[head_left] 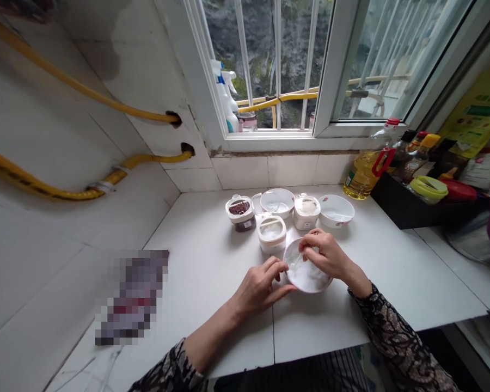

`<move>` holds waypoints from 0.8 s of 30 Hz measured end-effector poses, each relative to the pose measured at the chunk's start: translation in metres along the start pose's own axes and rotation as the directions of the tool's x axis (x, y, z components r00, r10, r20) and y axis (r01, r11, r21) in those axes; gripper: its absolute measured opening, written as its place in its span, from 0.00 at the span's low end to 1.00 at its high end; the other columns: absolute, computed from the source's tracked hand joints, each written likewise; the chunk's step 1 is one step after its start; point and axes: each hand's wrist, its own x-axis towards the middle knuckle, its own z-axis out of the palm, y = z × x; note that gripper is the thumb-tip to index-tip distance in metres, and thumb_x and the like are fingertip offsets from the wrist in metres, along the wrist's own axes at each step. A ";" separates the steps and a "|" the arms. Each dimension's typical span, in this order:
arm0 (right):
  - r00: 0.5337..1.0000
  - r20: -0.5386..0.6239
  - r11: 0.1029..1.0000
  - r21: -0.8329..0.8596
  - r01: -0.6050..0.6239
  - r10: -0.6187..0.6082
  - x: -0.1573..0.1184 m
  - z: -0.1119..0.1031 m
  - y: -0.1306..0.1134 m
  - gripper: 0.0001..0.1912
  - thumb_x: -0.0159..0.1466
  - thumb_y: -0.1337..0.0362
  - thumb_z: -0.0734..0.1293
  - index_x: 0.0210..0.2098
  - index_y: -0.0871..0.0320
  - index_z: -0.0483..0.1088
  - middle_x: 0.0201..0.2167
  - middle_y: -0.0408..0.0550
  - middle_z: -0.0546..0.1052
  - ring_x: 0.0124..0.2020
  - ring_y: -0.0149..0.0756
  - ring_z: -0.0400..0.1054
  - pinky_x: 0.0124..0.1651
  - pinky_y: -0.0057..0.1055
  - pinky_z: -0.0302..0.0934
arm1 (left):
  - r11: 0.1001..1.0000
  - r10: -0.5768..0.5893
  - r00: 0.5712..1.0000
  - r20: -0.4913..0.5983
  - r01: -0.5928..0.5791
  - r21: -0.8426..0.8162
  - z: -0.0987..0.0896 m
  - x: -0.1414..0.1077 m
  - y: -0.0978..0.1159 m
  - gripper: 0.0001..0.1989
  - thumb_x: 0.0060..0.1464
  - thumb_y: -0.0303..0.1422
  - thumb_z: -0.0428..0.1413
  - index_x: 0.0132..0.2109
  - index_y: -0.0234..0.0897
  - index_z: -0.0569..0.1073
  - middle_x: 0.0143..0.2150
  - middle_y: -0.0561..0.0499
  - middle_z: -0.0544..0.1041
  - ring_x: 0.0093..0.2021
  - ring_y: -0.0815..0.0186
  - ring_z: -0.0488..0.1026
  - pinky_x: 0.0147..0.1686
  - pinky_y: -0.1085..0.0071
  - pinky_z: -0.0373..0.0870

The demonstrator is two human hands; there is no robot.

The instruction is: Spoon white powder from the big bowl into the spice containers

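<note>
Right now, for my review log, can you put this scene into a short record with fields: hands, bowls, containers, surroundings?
Left hand: touching the left side of the front bowl
Right hand: over that bowl, pinching what looks like a small pale utensil
Bowl contents: white, material unclear
Other bowls: left back bowl, right back bowl
Containers: dark-red-filled jar, front jar with white contents, pale-filled jar
Right side: oil bottle, black box
Left side: pixelated item, unidentifiable

Your sleeves [396, 332] show black lace patterning; your bowl [310, 291] is white (its rim pinkish), the thick hose [44, 188] yellow.
</note>
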 end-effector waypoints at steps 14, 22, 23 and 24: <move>0.896 -0.009 0.775 0.505 -0.379 0.444 0.006 -0.008 0.005 0.07 0.50 0.67 0.61 0.21 0.58 0.71 0.14 0.42 0.73 0.18 0.30 0.65 0.26 0.26 0.61 | 1.000 0.019 1.000 -0.014 -0.019 -0.005 0.002 0.000 -0.001 0.13 0.63 0.42 0.54 0.44 0.36 0.66 0.33 0.52 0.69 0.25 0.72 0.69 0.21 0.78 0.68; 0.833 0.005 0.645 0.631 -0.432 0.553 0.010 -0.012 0.009 0.06 0.47 0.65 0.62 0.19 0.59 0.71 0.12 0.42 0.72 0.17 0.30 0.64 0.26 0.27 0.61 | 0.999 0.036 0.999 -0.018 -0.036 0.021 0.001 0.002 0.000 0.13 0.63 0.43 0.53 0.45 0.37 0.65 0.33 0.53 0.69 0.25 0.72 0.69 0.21 0.78 0.68; 0.828 0.001 0.634 0.642 -0.430 0.560 0.010 -0.012 0.010 0.06 0.47 0.65 0.62 0.20 0.58 0.71 0.12 0.42 0.72 0.17 0.30 0.65 0.26 0.28 0.62 | 0.999 0.035 0.999 -0.018 -0.035 0.022 0.000 0.002 0.000 0.13 0.64 0.43 0.53 0.45 0.37 0.65 0.33 0.53 0.69 0.25 0.72 0.69 0.20 0.78 0.68; 0.825 -0.008 0.628 0.653 -0.424 0.565 0.010 -0.013 0.010 0.06 0.48 0.65 0.63 0.20 0.58 0.71 0.12 0.42 0.73 0.18 0.31 0.65 0.27 0.28 0.62 | 0.999 0.034 0.999 -0.019 -0.034 0.022 0.000 0.002 0.000 0.13 0.64 0.43 0.53 0.44 0.37 0.66 0.33 0.53 0.69 0.25 0.72 0.70 0.20 0.78 0.68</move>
